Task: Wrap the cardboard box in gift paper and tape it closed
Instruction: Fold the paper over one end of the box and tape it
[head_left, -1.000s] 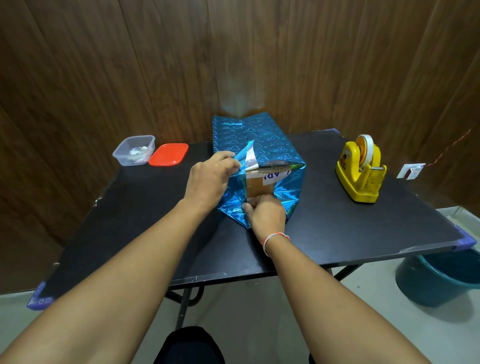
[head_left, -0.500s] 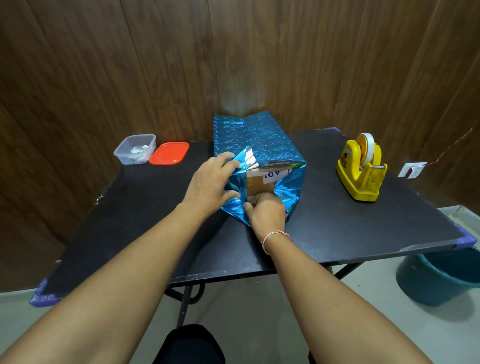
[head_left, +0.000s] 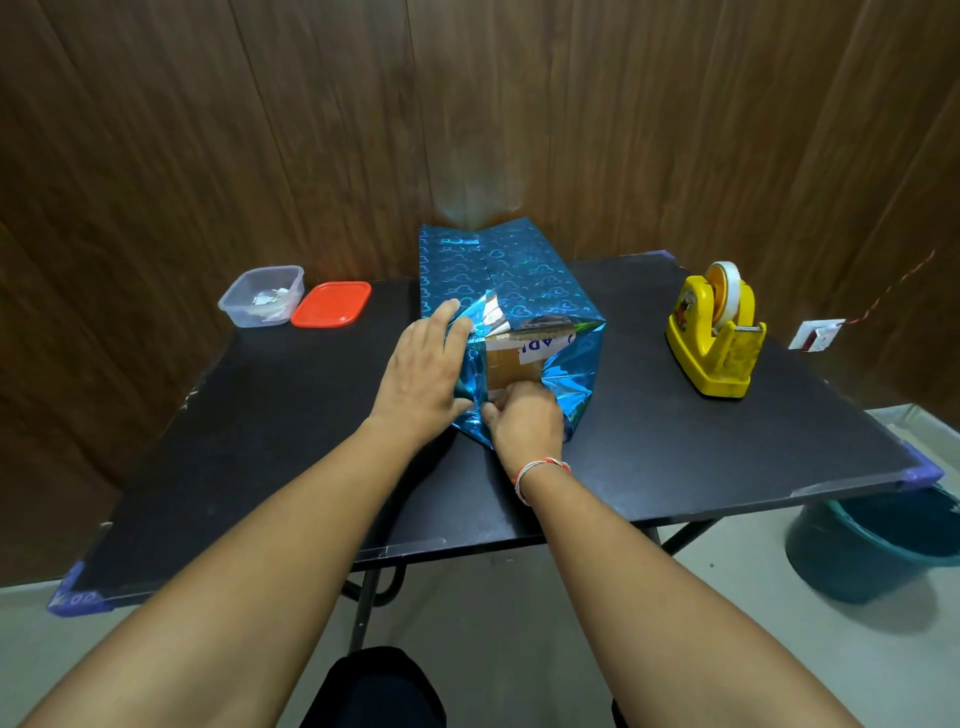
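I'm looking down on the black worktop (head_left: 260, 441), and right in the middle of it sits the cardboard box (head_left: 506, 364), its long axis running straight away from me toward the wooden wall. The blue gift paper (head_left: 509, 270) already covers its top and sides, so what's left, as I read it, is this near end, where bare cardboard and a white label show between loose foil flaps. The yellow tape dispenser (head_left: 714, 338) stands well apart on the right of the worktop, nearer the right hand than the left, and that matters for what comes after the fold. Over on the far left I see a clear tub (head_left: 260, 296) with a red lid (head_left: 331, 304) just beside it, out of play. Now the hands: the left hand (head_left: 423, 379) lies flat against the box's near-left corner, fingers (head_left: 441, 325) straight and together, pressing the left flap of paper inward against the end face. The right hand (head_left: 527, 418) sits low at the bottom of that open end, directly below the bare cardboard, fingers curled into the lower paper; it looks like a pinch on the bottom flap, though the fingertips are hidden behind the hand. The open end faces me, so I judge the bottom flap must come up and away.
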